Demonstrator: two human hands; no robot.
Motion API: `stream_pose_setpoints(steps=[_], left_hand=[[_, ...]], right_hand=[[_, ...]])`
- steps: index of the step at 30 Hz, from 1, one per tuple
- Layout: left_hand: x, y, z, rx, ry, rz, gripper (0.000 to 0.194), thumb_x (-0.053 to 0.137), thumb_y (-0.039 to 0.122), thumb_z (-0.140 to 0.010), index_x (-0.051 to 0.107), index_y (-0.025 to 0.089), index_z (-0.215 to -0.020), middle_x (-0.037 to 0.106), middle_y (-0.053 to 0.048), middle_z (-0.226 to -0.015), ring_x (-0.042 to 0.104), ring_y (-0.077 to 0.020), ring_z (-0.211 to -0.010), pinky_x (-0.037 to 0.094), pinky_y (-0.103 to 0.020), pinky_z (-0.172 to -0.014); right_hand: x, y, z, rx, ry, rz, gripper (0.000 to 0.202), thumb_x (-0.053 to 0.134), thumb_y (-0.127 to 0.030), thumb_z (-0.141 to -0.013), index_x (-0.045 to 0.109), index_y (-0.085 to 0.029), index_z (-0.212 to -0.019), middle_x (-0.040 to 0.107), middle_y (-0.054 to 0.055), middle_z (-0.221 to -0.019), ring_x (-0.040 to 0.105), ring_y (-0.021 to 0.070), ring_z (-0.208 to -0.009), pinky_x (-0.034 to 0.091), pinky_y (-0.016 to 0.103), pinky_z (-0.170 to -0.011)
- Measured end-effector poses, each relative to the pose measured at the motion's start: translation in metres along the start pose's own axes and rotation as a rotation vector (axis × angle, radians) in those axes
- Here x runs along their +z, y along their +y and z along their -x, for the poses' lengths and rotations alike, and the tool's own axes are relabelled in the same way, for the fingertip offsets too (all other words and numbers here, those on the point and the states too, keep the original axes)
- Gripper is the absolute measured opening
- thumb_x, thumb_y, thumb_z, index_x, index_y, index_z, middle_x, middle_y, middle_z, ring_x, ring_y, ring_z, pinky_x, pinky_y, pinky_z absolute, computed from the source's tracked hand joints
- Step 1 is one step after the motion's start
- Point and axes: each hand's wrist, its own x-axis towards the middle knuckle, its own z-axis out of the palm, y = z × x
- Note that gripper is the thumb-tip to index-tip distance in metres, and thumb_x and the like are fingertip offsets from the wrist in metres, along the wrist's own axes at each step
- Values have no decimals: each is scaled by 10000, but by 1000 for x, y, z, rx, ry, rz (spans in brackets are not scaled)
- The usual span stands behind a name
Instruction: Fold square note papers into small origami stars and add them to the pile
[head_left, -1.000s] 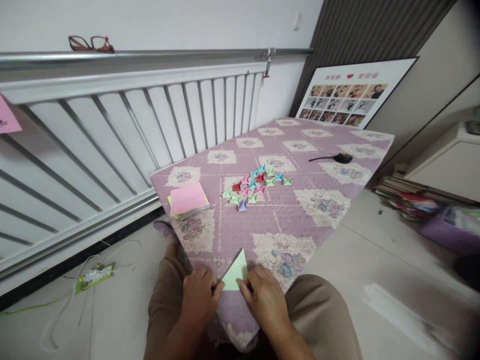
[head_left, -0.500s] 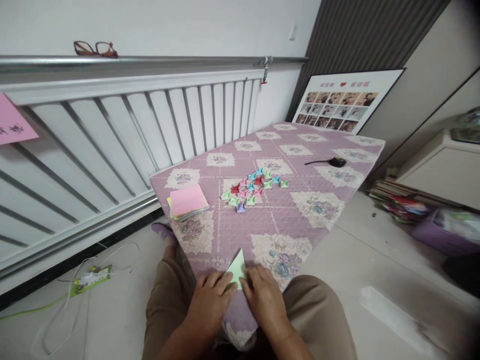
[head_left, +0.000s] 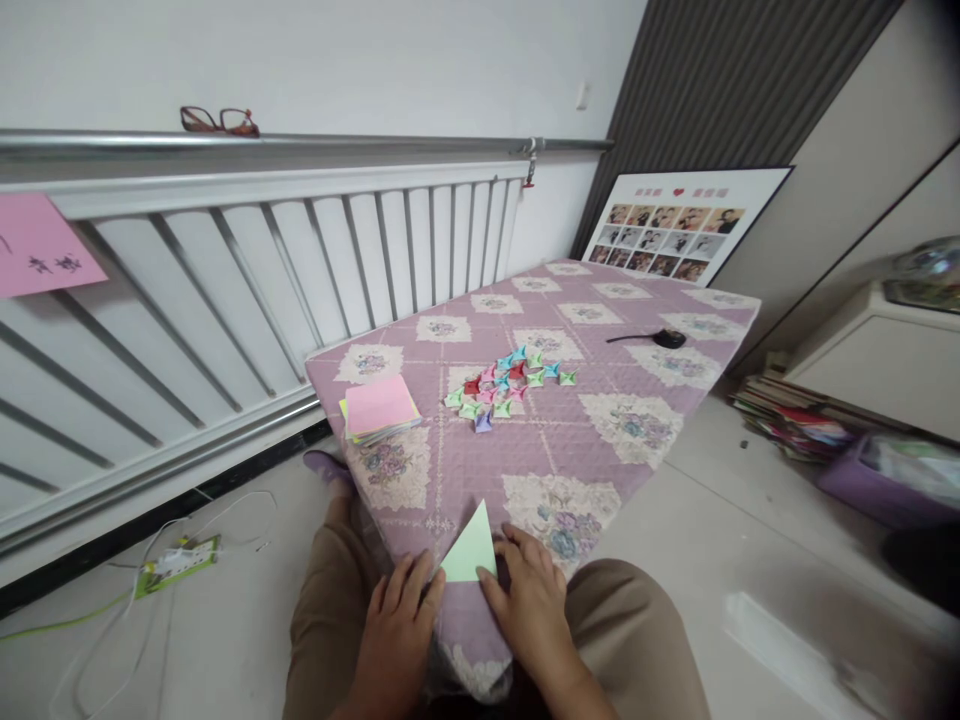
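Note:
A light green square of paper, folded into a triangle (head_left: pixel 470 550), lies on the tablecloth at the near corner of the table, its tip pointing away from me. My left hand (head_left: pixel 401 615) rests flat at its left corner, fingers stretched out and thumb tip beside the paper. At the right edge, my right hand (head_left: pixel 531 600) has its thumb on the lower corner and its fingers bent round beside it. Farther up the table sits a group of small folded paper pieces (head_left: pixel 502 378) in green, red, pink, blue and purple. To their left is a stack of coloured paper (head_left: pixel 381 408), pink on top.
A black tape-measure-like object (head_left: pixel 669 339) lies on the right of the floral tablecloth (head_left: pixel 517 450). A white radiator (head_left: pixel 360 255) runs along the wall, with eyeglasses (head_left: pixel 220 122) on the pipe above. A power strip (head_left: pixel 178 566) with cables is on the floor at left.
My left hand has drawn back to the left, off the folded paper, uncovering more of it. My right hand has shifted slightly, and the camera view has tilted up a little.

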Motion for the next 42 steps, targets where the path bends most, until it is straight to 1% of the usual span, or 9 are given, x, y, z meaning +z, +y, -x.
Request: stream_pose_setpoints(steps=[3, 10, 15, 18, 21, 25, 37, 39, 42], left_hand=[[6, 3, 5, -39, 39, -8, 582, 432, 28, -816, 521, 334, -1302, 476, 4, -1411, 412, -241, -1269, 363, -409, -998], [1, -8, 9, -182, 67, 240, 593, 396, 11, -768, 547, 270, -1279, 486, -63, -1393, 445, -252, -1245, 370, -450, -1007], [-25, -9, 3, -407, 117, 814, 376, 444, 213, -828, 569, 165, -1179, 562, -122, -1244, 514, -246, -1136, 406, -420, -982], [-38, 9, -10, -602, -107, 1298, 336, 514, 322, -817, 577, 180, -1115, 635, -65, -1010, 593, -175, -827, 488, -311, -751], [-42, 33, -22, -712, -236, 1720, 365, 646, 441, -728, 607, 161, -958, 588, 0, -752, 512, -112, -593, 409, -226, -537], [-46, 52, -29, -747, -165, 2024, 471, 740, 561, -639, 604, 141, -802, 500, 30, -600, 465, -91, -552, 351, -212, -527], [-72, 40, -31, -733, -118, 2057, 419, 786, 491, -616, 603, 143, -761, 540, 17, -642, 481, -93, -585, 380, -238, -599], [-74, 34, -31, -758, -97, 2001, 418, 771, 499, -621, 608, 146, -776, 557, 12, -656, 495, -102, -609, 390, -244, -617], [-73, 24, -28, -774, -97, 1898, 405, 742, 499, -639, 607, 148, -788, 593, -3, -679, 520, -118, -634, 410, -263, -656]], right_hand=[[-2, 0, 0, 9, -42, -22, 58, 619, -290, -791, 642, -237, -802, 579, 95, -1224, 519, 313, -1131, 444, 474, -836], [-6, 6, 0, 35, -53, -318, 205, 586, -295, -805, 561, -209, -620, 635, 98, -1127, 556, 296, -1070, 433, 472, -865], [-13, -5, 2, 93, 12, -714, 295, 516, -420, -865, 555, -213, -657, 669, 76, -907, 613, 212, -872, 485, 332, -793], [-16, -22, 7, 123, -2, -863, 265, 534, -436, -860, 586, -212, -728, 658, 37, -806, 617, 185, -776, 497, 285, -738], [-17, -37, 12, 131, -4, -919, 252, 546, -435, -854, 610, -211, -758, 664, 32, -798, 624, 185, -777, 505, 279, -740], [-16, -42, 19, 82, -7, -852, 258, 521, -432, -874, 659, -219, -828, 675, 56, -901, 629, 190, -829, 511, 281, -771], [-17, -27, 19, -262, 24, -513, 259, 496, -397, -897, 669, -284, -1052, 684, 77, -971, 637, 240, -906, 530, 383, -821], [-20, -21, 14, -239, 13, -554, 238, 499, -378, -888, 687, -271, -987, 685, 78, -986, 637, 233, -929, 532, 369, -816], [-31, -12, 7, -5, -37, -712, 257, 534, -437, -852, 689, -232, -870, 694, 69, -869, 654, 216, -826, 543, 329, -749]])
